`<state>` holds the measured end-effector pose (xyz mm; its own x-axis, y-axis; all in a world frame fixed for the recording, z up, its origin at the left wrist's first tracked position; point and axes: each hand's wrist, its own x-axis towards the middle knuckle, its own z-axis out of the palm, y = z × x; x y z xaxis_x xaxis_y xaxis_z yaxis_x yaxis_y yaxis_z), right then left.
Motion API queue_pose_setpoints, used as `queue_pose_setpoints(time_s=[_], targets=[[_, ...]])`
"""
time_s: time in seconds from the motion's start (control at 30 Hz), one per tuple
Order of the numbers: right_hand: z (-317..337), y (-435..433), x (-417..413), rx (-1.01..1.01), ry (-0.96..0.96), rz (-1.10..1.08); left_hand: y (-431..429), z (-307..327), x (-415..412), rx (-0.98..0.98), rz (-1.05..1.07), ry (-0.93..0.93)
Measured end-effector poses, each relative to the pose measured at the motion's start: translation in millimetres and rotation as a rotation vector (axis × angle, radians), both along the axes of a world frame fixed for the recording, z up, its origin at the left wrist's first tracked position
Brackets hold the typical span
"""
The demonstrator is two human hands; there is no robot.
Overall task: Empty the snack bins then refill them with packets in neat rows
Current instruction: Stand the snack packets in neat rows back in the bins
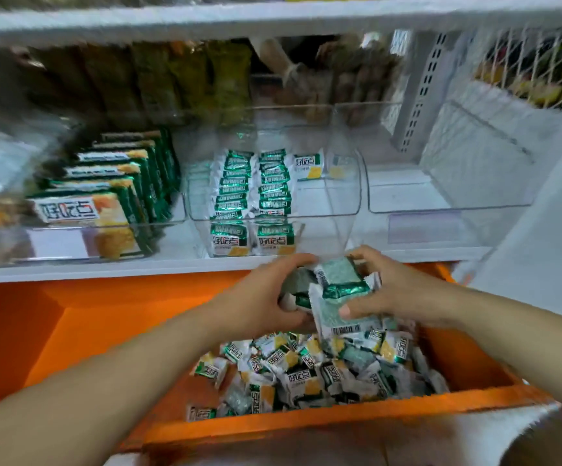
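The bundle of packets [340, 285] is sitting loosely between both hands at the centre of the frame, just above the orange crate [306, 420]. One packet is hanging lower than the rest. I judge it could be slipping out on the lift to the clear bin [340, 200] above centre, or a hasty drop could be knocking the two neat rows [252, 183] askew. The left hand [266, 294] is curling its fingers over the bundle's left side, thumb underneath. The right hand [397, 290] is gripping the other side, thumb pressing a packet face, fingers arching over the top.
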<state>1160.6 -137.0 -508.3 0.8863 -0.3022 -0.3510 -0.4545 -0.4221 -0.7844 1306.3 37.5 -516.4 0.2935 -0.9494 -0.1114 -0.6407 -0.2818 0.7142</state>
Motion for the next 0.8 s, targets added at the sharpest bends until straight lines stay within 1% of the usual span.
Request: queue_pose_setpoints(time_s=[0.07,0.17,0.27,0.43,0.57,0.67,0.77,0.8], targets=[[23.6,6.1,-3.9,-0.001,-0.074,-0.003,8.2,29.7,0.3,-0.04,-0.006,-0.056],[53.6,15.0,-0.9,-0.053,-0.212,-0.008,19.3,64.6,4.4,-0.119,0.01,-0.233],[74.6,18.5,18.6,-0.106,-0.357,-0.041,19.6,86.9,18.9,-0.214,0.089,-0.362],[87.7,7.3,79.8,-0.108,-0.534,-0.205,-4.6,96.1,64.8,-0.34,0.295,-0.453],[76.7,-6.1,134.4,-0.035,-0.512,-0.306,-21.4,87.6,100.3,-0.326,0.402,-0.537],[59.3,-17.8,166.0,0.068,-0.454,-0.345,-27.7,81.2,120.3,-0.301,0.39,-0.636],[48.5,-21.9,185.9,0.251,-0.442,-0.337,-29.7,77.1,137.5,-0.288,0.355,-0.704],[45.3,-22.9,191.0,0.275,-0.427,-0.323,-29.5,76.3,141.8,-0.274,0.343,-0.719]])
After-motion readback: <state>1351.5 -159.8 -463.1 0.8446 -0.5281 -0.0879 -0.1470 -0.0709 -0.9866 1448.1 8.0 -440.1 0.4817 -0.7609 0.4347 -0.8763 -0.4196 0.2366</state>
